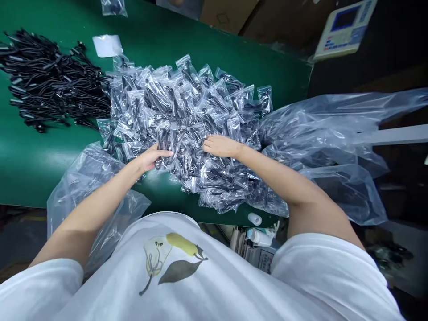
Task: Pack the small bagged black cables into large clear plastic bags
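A broad heap of small clear zip bags [187, 98], each with a dark coiled cable inside, covers the middle of the green table. At the heap's near left side my left hand [152, 157] is closed around bagged cables [164, 145], its thumb lying across the front of them. My right hand [220, 146] reaches into the middle of the heap, palm down, with its fingers curled together among the bags. Whatever its fingertips hold is hidden.
Loose black cables [56, 84] lie piled at the left on the green table [20, 165]. Large clear plastic bags sit at the near left [87, 178] and right [334, 120]. A white roll [254, 219] rests by the near edge. A device with a screen [346, 29] stands far right.
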A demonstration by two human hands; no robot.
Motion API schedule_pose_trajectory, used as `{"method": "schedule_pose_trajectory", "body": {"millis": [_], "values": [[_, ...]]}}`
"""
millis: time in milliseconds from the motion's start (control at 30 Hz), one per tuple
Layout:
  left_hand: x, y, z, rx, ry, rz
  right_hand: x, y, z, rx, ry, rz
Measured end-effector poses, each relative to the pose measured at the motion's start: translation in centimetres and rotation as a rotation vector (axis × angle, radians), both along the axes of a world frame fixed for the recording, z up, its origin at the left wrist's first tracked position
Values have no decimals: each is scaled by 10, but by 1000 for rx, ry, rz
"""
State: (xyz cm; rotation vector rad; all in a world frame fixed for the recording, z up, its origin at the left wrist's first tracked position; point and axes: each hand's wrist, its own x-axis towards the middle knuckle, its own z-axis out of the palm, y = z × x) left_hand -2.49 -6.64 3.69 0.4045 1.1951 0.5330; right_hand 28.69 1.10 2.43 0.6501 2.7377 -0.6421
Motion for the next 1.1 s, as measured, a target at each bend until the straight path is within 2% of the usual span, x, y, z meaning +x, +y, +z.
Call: {"method": "schedule_pose_trajectory", "body": {"millis": [133,333,500,567,633,667,733,800,833,900,933,1000,1100], "values": [[-9,-10,8,-20,8,33,-6,-4,4,110,-70,-83],[-23,-25,14,-36,35,48,-4,11,-8,93,-87,15],[-23,-32,17,-5,3,78,-31,30,-27,156,-83,-74],[-24,-35,19,32,-36,109,-44,34,-27,132,-21,-115],[-28,-37,20,60,-63,135,-53,28,-19,66,108,-207],[-30,-39,21,65,-66,142,-57,21,-12,21,184,-311],[-34,-42,20,65,-57,143,-64,-2,5,-126,330,-623],[-35,-45,21,58,-42,144,-77,-34,23,-359,455,-932],[-34,-46,22,51,-40,149,-86,-52,30,-486,510,-1027],[-31,-50,26,36,-57,152,-107,-88,40,-668,588,-1116],[-30,-53,29,32,-70,150,-119,-104,43,-706,614,-1146],[-27,-59,38,46,-94,145,-141,-129,45,-716,667,-1202],[-26,-72,50,119,-111,145,-164,-151,48,-645,746,-1245]]}}
